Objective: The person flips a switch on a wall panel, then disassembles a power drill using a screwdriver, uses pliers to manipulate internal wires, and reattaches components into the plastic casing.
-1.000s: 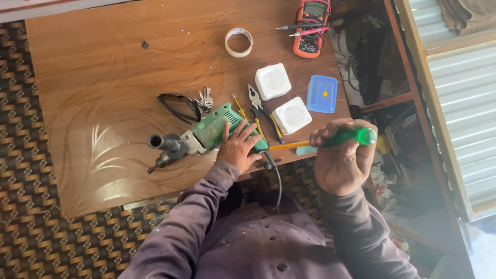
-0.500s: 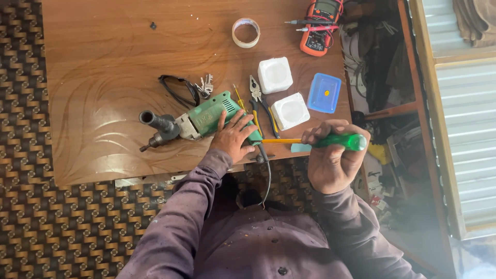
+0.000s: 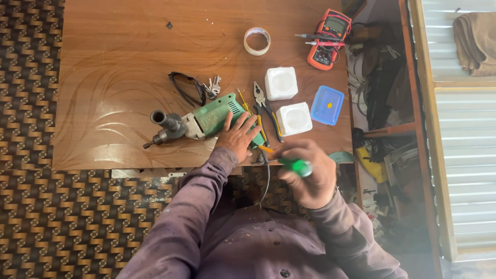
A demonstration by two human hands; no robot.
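Seen from overhead: a person works on a green electric drill [image 3: 206, 123] lying on its side near the front edge of a wooden table [image 3: 113, 62]. L hand [image 3: 238, 137] lies flat on the drill's rear body, fingers spread and pressing down, not wrapped round it. R hand [image 3: 310, 173] is fisted tight on a green-handled screwdriver [image 3: 289, 163], its yellow shaft pointing up-left toward the drill's handle end; tip hidden behind the L hand, so contact can't be told. Drill's long axis runs roughly left-right, chuck to the left, cord end toward the person. Drill sits left of and just beyond the R hand; L hand is the nearer, already touching it. Nearby: pliers [image 3: 264, 106] just beside the drill, two white boxes [image 3: 281, 82], blue lidded container [image 3: 327, 105], tape roll [image 3: 257, 41], multimeter [image 3: 328, 38], keys [image 3: 212, 87].
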